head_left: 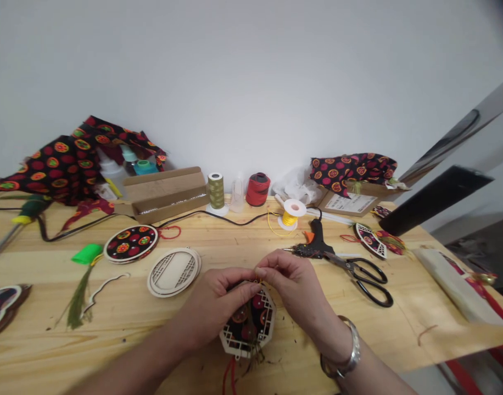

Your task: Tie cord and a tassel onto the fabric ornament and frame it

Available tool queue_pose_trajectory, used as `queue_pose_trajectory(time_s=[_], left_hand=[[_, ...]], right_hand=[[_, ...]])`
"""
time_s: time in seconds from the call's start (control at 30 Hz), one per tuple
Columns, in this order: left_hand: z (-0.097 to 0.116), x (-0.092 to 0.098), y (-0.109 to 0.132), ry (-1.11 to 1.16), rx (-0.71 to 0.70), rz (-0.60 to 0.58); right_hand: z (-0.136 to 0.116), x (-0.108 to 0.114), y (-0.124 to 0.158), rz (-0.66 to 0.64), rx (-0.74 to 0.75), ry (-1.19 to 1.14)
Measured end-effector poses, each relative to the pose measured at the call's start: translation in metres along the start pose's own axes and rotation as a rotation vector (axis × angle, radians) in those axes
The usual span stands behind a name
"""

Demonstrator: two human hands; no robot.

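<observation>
Close in front of me an octagonal wooden lattice ornament with dark patterned fabric lies on the table, a red cord trailing from its near end. An olive green tassel rests across it. At the ornament's far edge, my left hand and my right hand meet with fingertips pinched together. Between them shows a bit of yellow cord at the tassel's top; the fingers mostly cover it. The left thumb lies over the ornament's far part. A silver bracelet circles my right wrist.
Right of my hands lie scissors and a black glue gun. A yellow cord spool stands behind. To the left are two round ornaments and a green tassel. Thread cones and a cardboard box line the wall.
</observation>
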State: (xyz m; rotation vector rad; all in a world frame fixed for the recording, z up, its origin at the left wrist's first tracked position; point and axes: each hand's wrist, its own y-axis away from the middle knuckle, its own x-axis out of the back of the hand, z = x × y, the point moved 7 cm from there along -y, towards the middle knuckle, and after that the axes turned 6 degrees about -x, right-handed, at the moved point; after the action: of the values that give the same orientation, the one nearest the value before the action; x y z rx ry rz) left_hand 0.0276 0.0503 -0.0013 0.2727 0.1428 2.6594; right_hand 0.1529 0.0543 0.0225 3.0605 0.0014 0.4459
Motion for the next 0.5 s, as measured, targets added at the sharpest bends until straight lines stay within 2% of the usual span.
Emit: queue_pose_trajectory(time_s=[0.1,0.2,0.3,0.4,0.5], left_hand=[[-0.003,0.001,-0.001,0.014,0.043,0.025],[-0.008,0.001,-0.001,0.064,0.109,0.027],[-0.011,0.000,0.000,0.112,0.154,0.024],[-0.011,0.000,0.000,0.137,0.168,0.019],[-0.012,0.002,0.000,0.133,0.176,0.031]], right_hand=[[-0.006,0.021,0.001,0.054,0.113,0.087],[-0.004,0.072,0.001,0.244,0.197,0.331],[0.009,0.122,-0.002,0.364,0.161,0.715],[0.024,0.149,-0.003,0.296,0.097,1.010],[0.032,0.158,0.001,0.228,0.071,1.172]])
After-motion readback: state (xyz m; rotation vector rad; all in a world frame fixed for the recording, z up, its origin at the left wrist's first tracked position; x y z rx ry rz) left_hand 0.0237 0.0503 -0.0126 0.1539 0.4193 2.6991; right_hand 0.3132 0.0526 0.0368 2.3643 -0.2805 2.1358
